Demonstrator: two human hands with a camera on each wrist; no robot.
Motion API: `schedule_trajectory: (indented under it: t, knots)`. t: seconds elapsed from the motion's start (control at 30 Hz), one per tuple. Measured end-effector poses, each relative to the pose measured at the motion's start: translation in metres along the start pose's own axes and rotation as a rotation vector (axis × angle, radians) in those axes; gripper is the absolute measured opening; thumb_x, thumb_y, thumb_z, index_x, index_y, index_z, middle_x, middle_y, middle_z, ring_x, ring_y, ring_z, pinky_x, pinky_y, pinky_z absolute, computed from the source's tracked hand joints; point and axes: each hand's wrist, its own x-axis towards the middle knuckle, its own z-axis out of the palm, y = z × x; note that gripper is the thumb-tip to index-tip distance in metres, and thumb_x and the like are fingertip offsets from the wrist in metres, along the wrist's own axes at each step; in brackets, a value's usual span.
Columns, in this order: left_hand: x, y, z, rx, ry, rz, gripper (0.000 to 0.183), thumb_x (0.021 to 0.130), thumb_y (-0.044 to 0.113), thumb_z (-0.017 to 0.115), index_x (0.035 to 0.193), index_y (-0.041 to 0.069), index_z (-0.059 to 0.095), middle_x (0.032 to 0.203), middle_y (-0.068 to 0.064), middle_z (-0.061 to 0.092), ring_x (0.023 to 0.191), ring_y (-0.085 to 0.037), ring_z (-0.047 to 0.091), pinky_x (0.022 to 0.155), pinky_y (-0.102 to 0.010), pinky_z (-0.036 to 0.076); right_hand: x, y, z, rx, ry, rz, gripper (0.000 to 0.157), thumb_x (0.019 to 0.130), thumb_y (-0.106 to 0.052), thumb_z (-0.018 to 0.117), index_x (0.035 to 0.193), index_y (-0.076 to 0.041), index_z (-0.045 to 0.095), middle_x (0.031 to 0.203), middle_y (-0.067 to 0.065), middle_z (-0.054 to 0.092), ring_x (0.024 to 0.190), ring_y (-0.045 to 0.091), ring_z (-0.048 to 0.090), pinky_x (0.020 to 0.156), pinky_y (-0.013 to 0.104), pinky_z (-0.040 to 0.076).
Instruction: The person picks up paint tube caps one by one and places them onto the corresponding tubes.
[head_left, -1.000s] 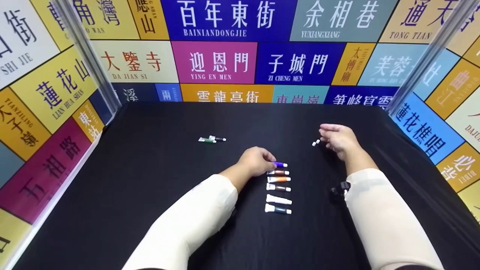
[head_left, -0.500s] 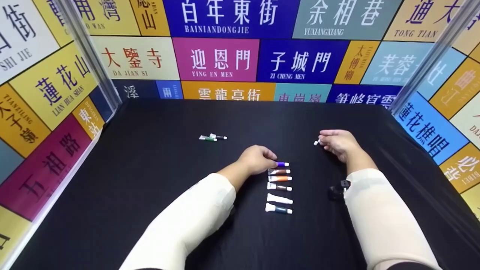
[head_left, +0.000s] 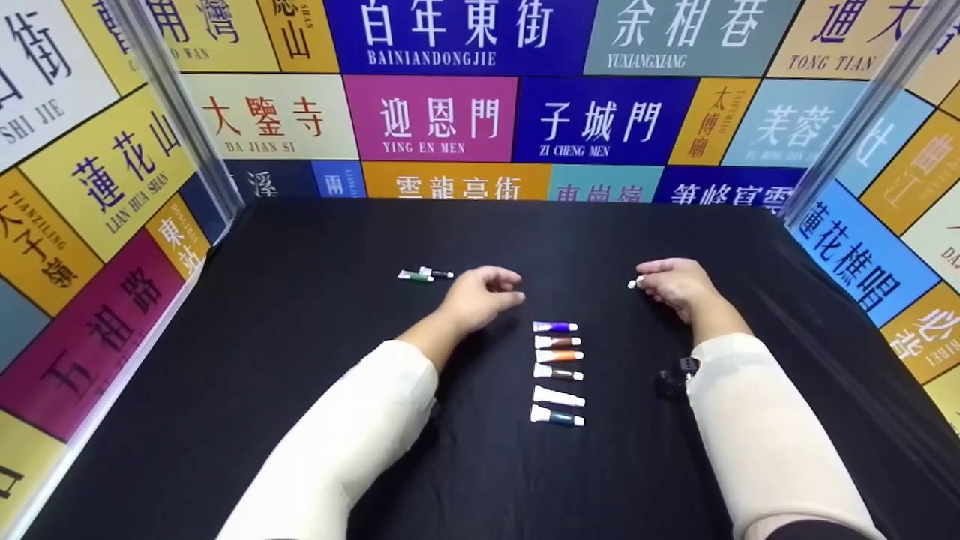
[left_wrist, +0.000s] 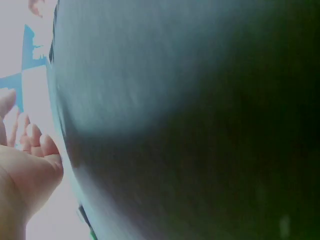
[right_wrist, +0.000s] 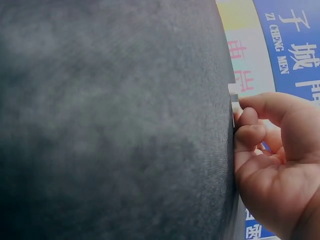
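Observation:
My left hand hovers over the black cloth with its fingers loosely bent and nothing in them; in the left wrist view the left hand shows bare fingers. Just left of it lie a green paint tube and a dark paint tube, partly overlapping. On the right, my right hand pinches a small paint tube, mostly hidden behind the fingers; white caps show there. The right wrist view has the right hand with fingertips at a small whitish end.
A column of several paint tubes lies between the hands, from a purple tube through an orange tube down to a dark teal tube. Black cloth covers the table; sign-printed panels stand around it.
My left hand has let go of the purple tube, now lying at the column's top, and moved left toward the green and dark tubes. The right hand has closed in on the white-capped tubes.

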Motion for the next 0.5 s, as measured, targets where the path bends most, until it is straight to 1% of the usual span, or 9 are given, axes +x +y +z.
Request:
schedule_trajectory:
  t: [0.13,0.3,0.4,0.5]
  knots:
    - [0.003,-0.007,-0.015,-0.049,0.058,0.003,0.042,0.093,0.020,0.081,0.132,0.004,0.073,0.122,-0.015,0.078,0.109,-0.023,0.070,0.101,-0.033,0.055,0.001,-0.001,0.001,-0.059,0.006,-0.028,0.049,0.097,-0.007,0.068,0.144,0.006,0.061,0.074,-0.015,0.065,0.071,0.003,0.060,0.065,0.018,0.051]
    - [0.006,-0.016,-0.036,-0.087,0.130,0.001,0.043,0.092,0.017,0.083,0.132,0.007,0.074,0.127,-0.019,0.076,0.105,-0.021,0.068,0.095,-0.028,0.054,0.001,-0.001,0.002,-0.109,0.022,-0.034,0.045,0.098,-0.009,0.068,0.141,0.004,0.064,0.073,-0.013,0.065,0.068,0.002,0.058,0.063,0.018,0.051]
    - [0.007,-0.024,-0.050,-0.091,0.175,-0.016,0.043,0.091,0.015,0.083,0.133,0.007,0.074,0.128,-0.019,0.076,0.105,-0.021,0.067,0.093,-0.027,0.053,0.001,0.000,0.002,-0.132,0.031,-0.037,0.044,0.098,-0.010,0.068,0.139,0.003,0.066,0.073,-0.013,0.065,0.067,0.002,0.057,0.062,0.018,0.050]
    - [0.007,-0.034,-0.065,-0.092,0.218,-0.030,0.045,0.091,0.012,0.082,0.134,0.005,0.073,0.130,-0.021,0.075,0.108,-0.023,0.066,0.095,-0.029,0.053,0.001,-0.001,0.003,-0.144,0.033,-0.045,0.041,0.099,-0.012,0.068,0.137,0.003,0.068,0.073,-0.014,0.065,0.068,0.003,0.057,0.062,0.019,0.049]
